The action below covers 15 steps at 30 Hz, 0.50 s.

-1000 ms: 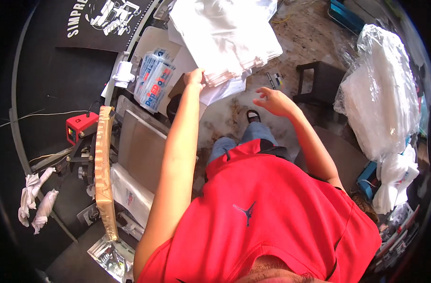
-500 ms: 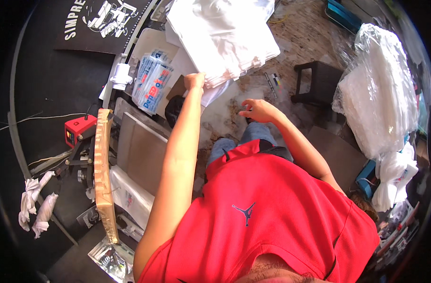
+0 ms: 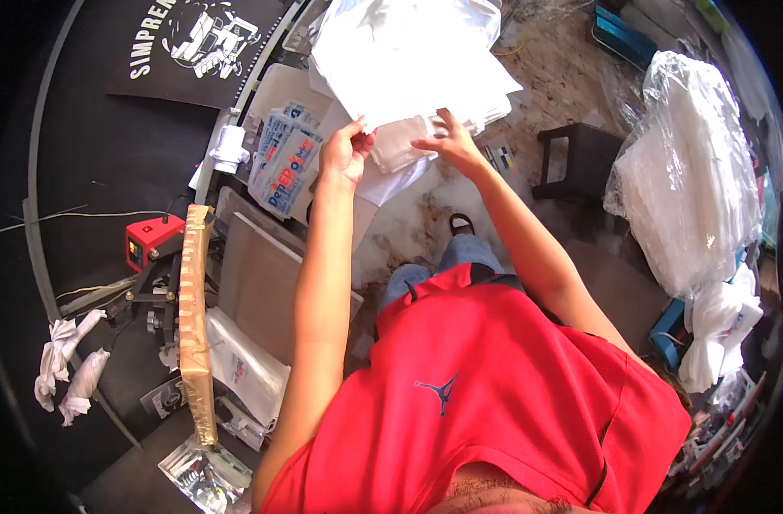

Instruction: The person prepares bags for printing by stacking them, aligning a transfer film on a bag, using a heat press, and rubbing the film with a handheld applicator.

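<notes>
A stack of white cloth pieces (image 3: 417,64) lies ahead of me, its top brightly lit. My left hand (image 3: 347,152) pinches the near left corner of the top cloth between thumb and fingers. At the near edge of the stack is my right hand (image 3: 453,144), fingers apart and curved over the layers. Whether its fingertips touch the cloth is hard to tell. Below the lifted edge, lower folded layers (image 3: 400,141) show between my hands.
Printed blue-and-red plastic packets (image 3: 282,171) lie left of the stack. A squeegee-like bar wrapped in tan tape (image 3: 193,317) stands by a red device (image 3: 151,240). At right are a dark stool (image 3: 575,163) and a large clear-plastic bundle (image 3: 687,180).
My right hand has moved forward from above my lap to the stack's near edge. My left hand has turned and now raises the top cloth's near edge.
</notes>
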Tool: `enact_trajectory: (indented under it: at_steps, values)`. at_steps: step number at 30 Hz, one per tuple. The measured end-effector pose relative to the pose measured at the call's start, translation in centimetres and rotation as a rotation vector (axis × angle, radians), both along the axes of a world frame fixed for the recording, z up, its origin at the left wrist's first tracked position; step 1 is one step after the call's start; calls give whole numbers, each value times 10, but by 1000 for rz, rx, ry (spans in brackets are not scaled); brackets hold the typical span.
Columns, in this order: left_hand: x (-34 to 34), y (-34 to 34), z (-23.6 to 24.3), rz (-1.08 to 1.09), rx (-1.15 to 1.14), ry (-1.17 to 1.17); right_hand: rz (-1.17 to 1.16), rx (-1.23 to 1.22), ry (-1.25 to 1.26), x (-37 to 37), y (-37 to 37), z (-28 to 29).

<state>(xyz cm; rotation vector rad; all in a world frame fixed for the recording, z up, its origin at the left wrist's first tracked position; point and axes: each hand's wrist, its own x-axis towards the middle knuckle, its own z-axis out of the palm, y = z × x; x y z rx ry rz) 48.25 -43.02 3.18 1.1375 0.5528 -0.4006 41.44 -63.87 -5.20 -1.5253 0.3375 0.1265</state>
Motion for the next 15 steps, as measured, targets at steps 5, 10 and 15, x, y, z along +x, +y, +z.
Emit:
enact_trajectory:
  at_steps: [5, 10, 15]
  values:
    - [-17, 20, -5, 35, -62, 53, 16, -508, -303, 13, 3, 38]
    - [-36, 22, -27, 52, 29, 86, 311, -2, 89, -28, -12, 36]
    - [-49, 4, -25, 23, 310, 92, 518, -532, 180, -75, -16, 4]
